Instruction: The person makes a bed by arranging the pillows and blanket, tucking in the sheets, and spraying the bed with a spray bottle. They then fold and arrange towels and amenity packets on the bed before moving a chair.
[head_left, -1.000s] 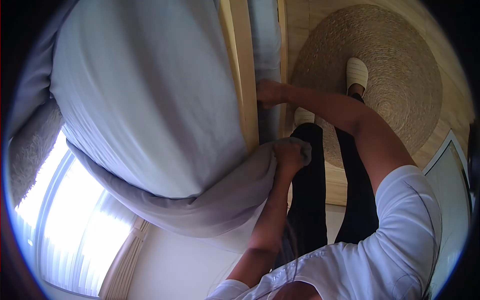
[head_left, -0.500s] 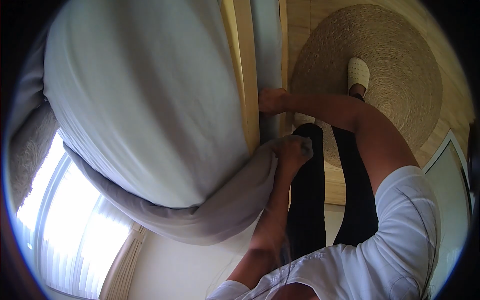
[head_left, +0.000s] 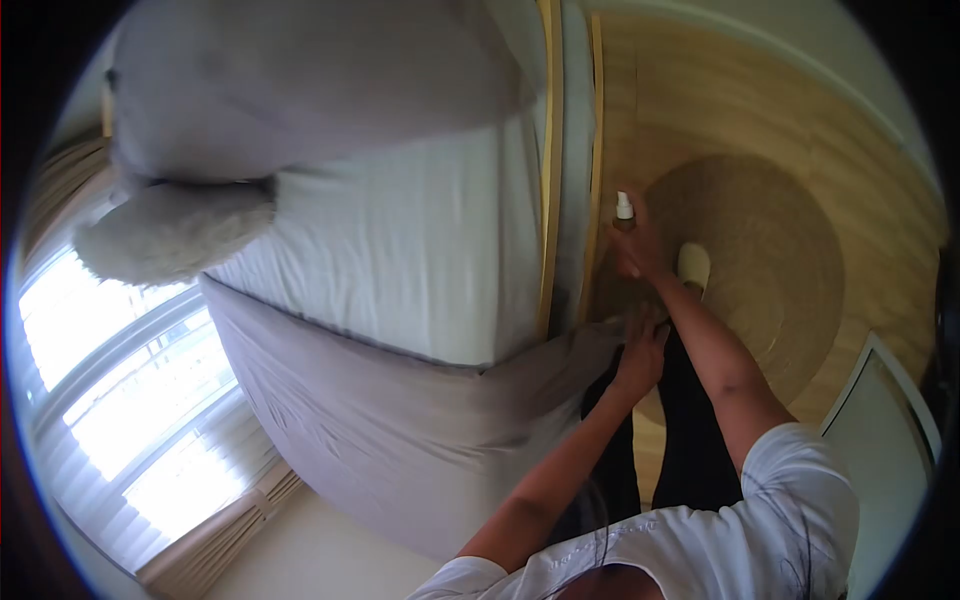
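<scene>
A small pump bottle with a white top and a brownish body sits in my right hand, whose fingers are wrapped round it. It is held beside the bed's wooden rail. Lower down, my left hand grips the edge of a grey blanket in front of my dark trousers. This blanket runs in a wide band across the near end of the bed. Beyond its edge lies the pale fitted sheet. The left fingertips are partly blurred against the cloth.
A round woven rug lies on the wooden floor, with a pale slipper on it. Grey bedding and a fluffy cushion are on the bed's far part. Wooden rails edge the bed; a window is at left.
My right hand has moved away from the bed rail, and the bottle now shows in it. My left hand has shifted right with the blanket edge. The view has swung, showing more bedding.
</scene>
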